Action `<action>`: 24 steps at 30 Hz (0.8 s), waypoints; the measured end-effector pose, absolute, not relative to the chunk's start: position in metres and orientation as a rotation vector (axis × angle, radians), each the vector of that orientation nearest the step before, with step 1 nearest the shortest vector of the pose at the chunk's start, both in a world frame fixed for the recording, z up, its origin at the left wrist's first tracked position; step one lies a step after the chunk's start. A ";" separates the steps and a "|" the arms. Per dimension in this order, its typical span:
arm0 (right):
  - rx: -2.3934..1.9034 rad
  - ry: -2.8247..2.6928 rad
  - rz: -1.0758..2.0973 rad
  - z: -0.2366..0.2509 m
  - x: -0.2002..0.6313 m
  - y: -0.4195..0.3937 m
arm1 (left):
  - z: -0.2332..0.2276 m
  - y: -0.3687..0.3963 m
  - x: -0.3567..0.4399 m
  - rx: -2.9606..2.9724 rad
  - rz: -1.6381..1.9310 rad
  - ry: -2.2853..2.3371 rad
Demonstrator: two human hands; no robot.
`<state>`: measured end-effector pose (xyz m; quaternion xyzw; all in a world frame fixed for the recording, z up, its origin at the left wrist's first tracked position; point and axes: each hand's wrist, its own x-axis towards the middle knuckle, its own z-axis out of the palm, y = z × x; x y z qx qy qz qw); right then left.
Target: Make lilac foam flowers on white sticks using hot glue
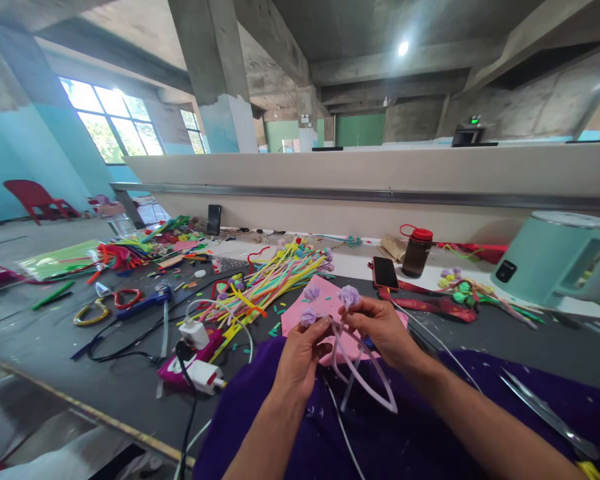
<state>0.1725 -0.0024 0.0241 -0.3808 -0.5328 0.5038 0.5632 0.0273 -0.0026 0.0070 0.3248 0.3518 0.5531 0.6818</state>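
My left hand (301, 360) pinches a lilac pipe-cleaner flower (309, 317) between thumb and fingers. A second lilac pipe-cleaner flower (349, 296) rises from the closed fingertips of my right hand (386, 331), close beside the left. Pale lilac stems (363, 381) bend in long loops below both hands, over dark purple cloth (253, 413). Which stem belongs to which flower I cannot tell. Behind the hands, a third lilac puff (311, 293) shows over a pink sheet (295, 313). My fingers hide the spots where the stems are gripped.
Bundled colourful pipe cleaners (280, 273) lie ahead. To the left are scissors (91, 312), a blue glue gun (143, 300) and a magenta power strip (180, 363) with cables. A phone (385, 273), dark bottle (417, 255) and mint kettle (545, 260) stand right; metal blades (545, 410) rest on the cloth.
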 end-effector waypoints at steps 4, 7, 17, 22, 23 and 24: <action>-0.911 -1.205 1.266 0.022 0.172 -0.002 | 0.004 -0.002 0.027 0.736 1.237 0.794; -0.862 -1.140 1.377 0.020 0.169 -0.003 | 0.003 -0.003 0.028 0.758 1.240 0.806; -0.764 -1.055 1.446 0.018 0.160 -0.006 | 0.001 -0.007 0.032 0.781 1.315 0.809; -0.808 -1.085 1.388 0.014 0.157 -0.006 | 0.000 -0.007 0.032 0.785 1.341 0.756; -0.795 -1.085 1.385 0.014 0.157 -0.006 | 0.000 -0.007 0.033 0.781 1.343 0.744; -0.786 -1.083 1.386 0.013 0.156 -0.006 | 0.001 -0.007 0.033 0.778 1.344 0.734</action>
